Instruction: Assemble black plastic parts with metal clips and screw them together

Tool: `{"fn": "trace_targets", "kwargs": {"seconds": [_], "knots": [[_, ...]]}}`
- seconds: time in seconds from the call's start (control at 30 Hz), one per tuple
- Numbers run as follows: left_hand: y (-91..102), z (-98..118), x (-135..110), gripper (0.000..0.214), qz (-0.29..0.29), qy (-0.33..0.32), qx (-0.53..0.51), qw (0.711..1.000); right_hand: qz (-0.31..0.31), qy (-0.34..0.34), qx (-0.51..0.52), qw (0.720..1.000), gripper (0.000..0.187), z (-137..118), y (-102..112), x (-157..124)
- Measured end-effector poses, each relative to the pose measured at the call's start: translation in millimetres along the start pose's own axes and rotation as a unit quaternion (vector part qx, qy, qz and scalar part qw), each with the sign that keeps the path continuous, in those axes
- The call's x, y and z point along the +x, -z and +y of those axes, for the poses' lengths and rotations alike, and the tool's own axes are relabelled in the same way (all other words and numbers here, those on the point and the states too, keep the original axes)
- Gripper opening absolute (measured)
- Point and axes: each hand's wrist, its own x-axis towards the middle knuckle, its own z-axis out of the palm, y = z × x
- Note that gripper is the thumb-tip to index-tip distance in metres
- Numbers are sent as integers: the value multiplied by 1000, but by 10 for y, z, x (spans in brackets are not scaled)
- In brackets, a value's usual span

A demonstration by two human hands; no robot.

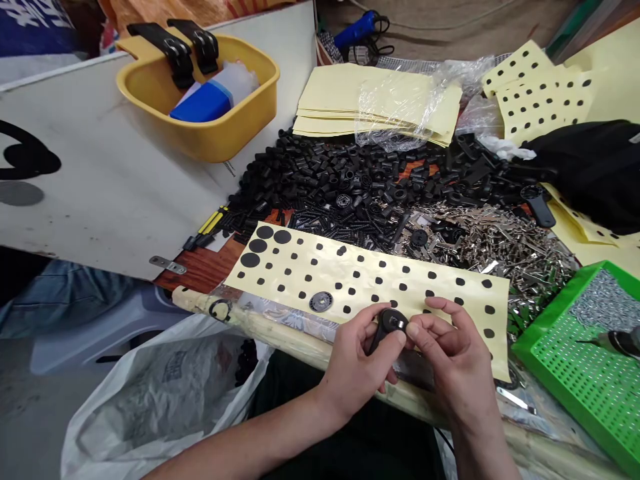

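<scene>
Above the table's front edge, my left hand point(353, 363) grips a black plastic part point(389, 320) with a round head, its narrower end partly hidden by the fingers. A small shiny metal piece point(401, 325) shows at the head's recess. The thumb and forefinger of my right hand point(457, 357) are pinched together against that side of the head; what lies between them is hidden. Under and behind both hands spreads a yellow backing sheet point(425, 260) with rows of small black stickers and several larger round ones. A toothed black disc point(321, 302) lies on it.
Behind the sheet are heaps of black plastic parts point(320, 167), dark springs point(325, 223) and metal clips point(500, 233). A green basket point(555, 320) with screws point(605, 300) and a screwdriver bit stands right. A yellow bin point(215, 143) hangs left; yellow sheets point(330, 93) are stacked behind.
</scene>
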Motion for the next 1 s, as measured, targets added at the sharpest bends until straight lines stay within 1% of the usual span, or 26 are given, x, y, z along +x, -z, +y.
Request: {"fn": "trace_targets", "kwargs": {"seconds": [0.3, 0.47, 0.63, 0.77, 0.9, 1.0], "knots": [[9, -20, 2, 51, 4, -6, -4, 1000, 13, 5, -22, 1000, 47, -13, -25, -11], [18, -30, 20, 45, 4, -12, -31, 999, 26, 6, -37, 999, 48, -37, -33, -17], [22, -48, 24, 42, 6, -16, -39, 999, 11, 17, -68, 998, 48, -19, -10, -39], [11, -57, 22, 42, 15, -25, -38, 999, 37, 38, -92, 994, 46, -6, -38, -75], [-3, -70, 17, 40, 24, -40, -36, 998, 45, 48, -145, 987, 44, -14, -66, -85], [0, -78, 5, 42, 33, -53, -41, 997, 71, 41, -210, 974, 46, -49, -58, -68]]}}
